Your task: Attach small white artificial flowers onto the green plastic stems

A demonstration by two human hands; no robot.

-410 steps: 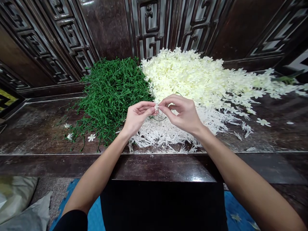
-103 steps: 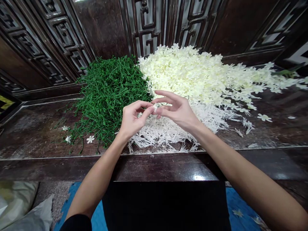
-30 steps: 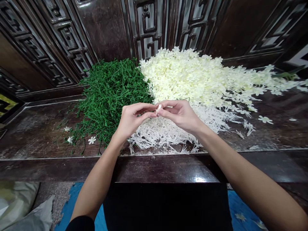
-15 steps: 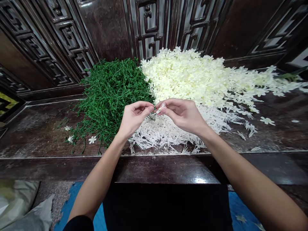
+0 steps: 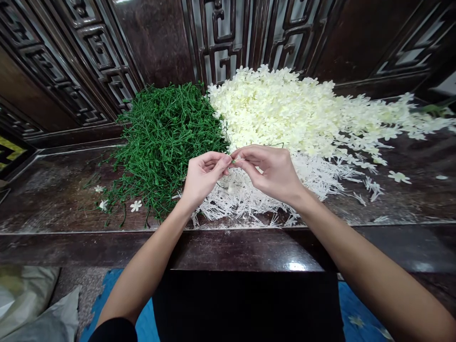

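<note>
My left hand [image 5: 204, 175] and my right hand [image 5: 272, 170] meet fingertip to fingertip over the front of the piles. Between the left thumb and fingers is a small green stem, mostly hidden. The right fingertips pinch a small white piece [image 5: 239, 160], its shape hard to make out; a thin green stem end shows behind the right hand. Left of them lies a heap of green plastic stems [image 5: 171, 128]. Cream-white flower heads [image 5: 278, 109] are piled behind, and thin white sprigs [image 5: 245, 202] spread beneath my hands.
The dark wooden surface [image 5: 53, 190] backs onto carved lattice panels [image 5: 223, 28]. Loose white flowers [image 5: 136, 205] lie at the left, another flower [image 5: 399, 177] at the right. Below are pale bags [image 5: 28, 294] and a blue mat [image 5: 359, 308].
The white piece between my fingertips shows less than before, and both hands have drawn slightly closer. My left hand has shifted a little to the right.
</note>
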